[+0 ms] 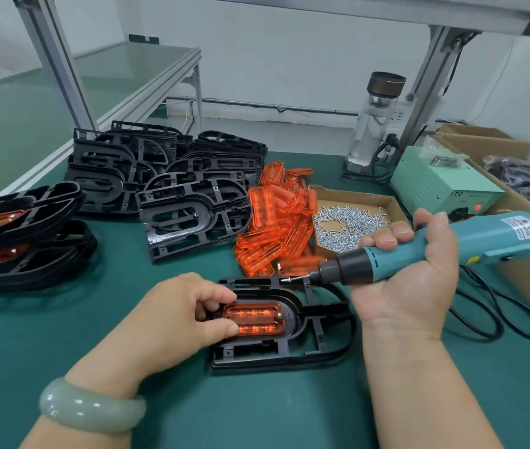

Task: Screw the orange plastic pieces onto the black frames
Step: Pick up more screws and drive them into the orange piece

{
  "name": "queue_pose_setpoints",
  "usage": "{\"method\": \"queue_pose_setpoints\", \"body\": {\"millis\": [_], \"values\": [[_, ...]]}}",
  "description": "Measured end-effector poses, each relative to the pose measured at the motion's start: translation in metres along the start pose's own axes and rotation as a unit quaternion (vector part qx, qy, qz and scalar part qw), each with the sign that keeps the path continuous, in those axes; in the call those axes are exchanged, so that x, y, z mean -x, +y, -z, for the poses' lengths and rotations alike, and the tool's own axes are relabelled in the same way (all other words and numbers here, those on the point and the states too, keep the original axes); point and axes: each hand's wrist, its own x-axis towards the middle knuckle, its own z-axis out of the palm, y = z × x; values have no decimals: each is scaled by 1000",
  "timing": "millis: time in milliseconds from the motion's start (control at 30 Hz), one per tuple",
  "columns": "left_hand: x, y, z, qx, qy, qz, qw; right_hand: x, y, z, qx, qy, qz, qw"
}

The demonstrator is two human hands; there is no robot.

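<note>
One screwdriver (490,236), one glass bottle (375,124), one screw box (354,193), one green power unit (435,186), one bangle (91,406)

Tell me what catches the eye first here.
The bright orange pile at mid-table stands out against the green mat. In front, the left hand holds one orange piece in a black frame, while the right hand grips a teal screwdriver, tip near the frame's far edge.

A tall glass bottle (370,134) with a dark lid stands at the back of the green table (257,409). Beside it sits a pale green box (435,186) with a red light. A black cord (492,335) loops nearby. On the right, a cardboard box (490,144) holds dark stuff - maybe bags.
</note>
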Motion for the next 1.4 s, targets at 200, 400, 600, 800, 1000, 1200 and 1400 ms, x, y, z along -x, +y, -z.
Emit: {"method": "queue_pose_setpoints", "body": {"millis": [200, 400, 600, 800, 1000, 1200, 1400], "values": [[1, -6, 0, -27, -7, -10, 1000, -2, 10, 6, 13, -37, 23, 999], [-3, -2, -13, -13, 6, -27, 1000, 0, 19, 3, 42, -36, 4, 998], [-2, -2, -19, -3, 16, -21, 1000, -2, 32, -3, 70, -51, -21, 996], [-3, -5, -21, 7, 22, -17, 1000, -2, 46, -6, 109, -82, -25, 990], [-5, -11, -16, 8, -9, -31, 999, -2, 53, -10, 141, -133, -15, 981], [-4, -10, -16, 21, 6, -27, 999, 0, 57, -15, 178, -159, 0, 971], [-3, -9, -16, 16, 5, -28, 999, 2, 58, -20, 208, -187, -3, 960]]}}
